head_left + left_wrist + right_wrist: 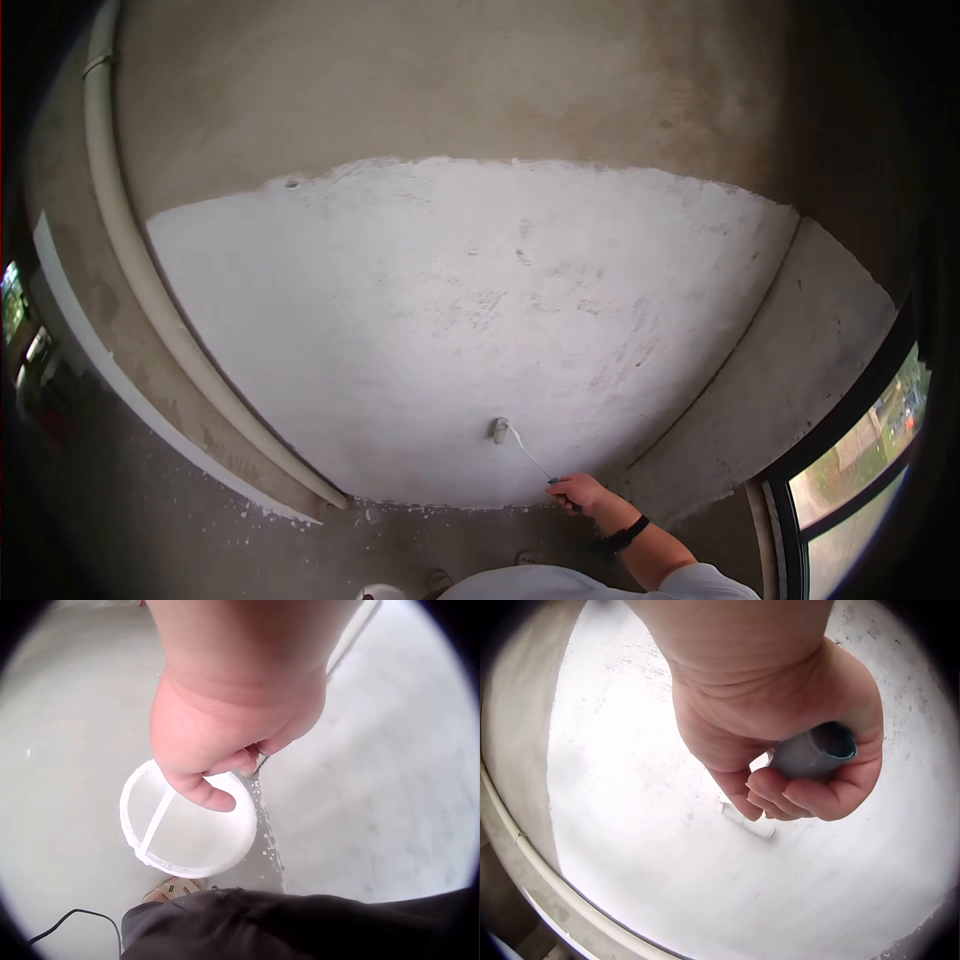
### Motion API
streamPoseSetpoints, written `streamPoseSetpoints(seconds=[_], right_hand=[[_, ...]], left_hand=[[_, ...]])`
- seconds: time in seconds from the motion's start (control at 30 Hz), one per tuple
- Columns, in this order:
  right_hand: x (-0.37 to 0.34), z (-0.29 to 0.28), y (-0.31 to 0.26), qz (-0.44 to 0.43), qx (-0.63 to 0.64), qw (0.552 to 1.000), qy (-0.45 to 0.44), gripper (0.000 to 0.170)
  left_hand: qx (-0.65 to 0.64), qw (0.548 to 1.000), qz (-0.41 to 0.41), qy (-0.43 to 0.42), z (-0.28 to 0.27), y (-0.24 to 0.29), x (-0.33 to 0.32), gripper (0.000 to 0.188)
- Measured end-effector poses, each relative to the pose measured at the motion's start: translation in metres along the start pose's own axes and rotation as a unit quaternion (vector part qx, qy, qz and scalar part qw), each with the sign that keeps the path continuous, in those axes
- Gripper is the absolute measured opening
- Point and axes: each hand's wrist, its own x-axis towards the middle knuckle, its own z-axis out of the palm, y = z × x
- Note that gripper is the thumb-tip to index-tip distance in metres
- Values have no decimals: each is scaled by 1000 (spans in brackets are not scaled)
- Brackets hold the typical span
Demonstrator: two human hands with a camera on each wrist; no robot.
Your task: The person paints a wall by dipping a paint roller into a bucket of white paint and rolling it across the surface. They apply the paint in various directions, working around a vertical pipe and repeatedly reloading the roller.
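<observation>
In the head view, my right hand grips the dark handle of a paint roller. Its thin wire frame reaches up and left to the pale roller head, which lies against the white-painted wall. The right wrist view shows fingers curled round the blue-grey handle, its hollow end facing the camera; the roller head is beyond. My left hand is above a white bucket in the left wrist view. Its fingers curl at the top of the bucket's white handle, and hide that end of it.
White paint covers the lower wall, with bare grey plaster above. A pipe runs down the left side. Paint drops spot the floor near my sandalled feet. A dark-framed window is at right; a black cable lies on the floor.
</observation>
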Motion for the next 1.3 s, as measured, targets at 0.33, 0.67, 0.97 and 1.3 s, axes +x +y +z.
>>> streamPoseSetpoints(seconds=[0.33,0.67,0.97,1.3], right_hand=[[30,99,-28,-5,16,999,-33,18],[57,188,-53,11,21,996,-85,17],[70,206,-68,33,20,995,-90,19],[54,85,-33,48,38,998,-24,20]], left_hand=[[-823,520,-218,65,42,-36,-42,46],[-861,381,-279,189,69,-56,-100,42],[-843,346,-377,167,46,-41,-139,40],[-754,398,-493,171,27,-25,-105,33]])
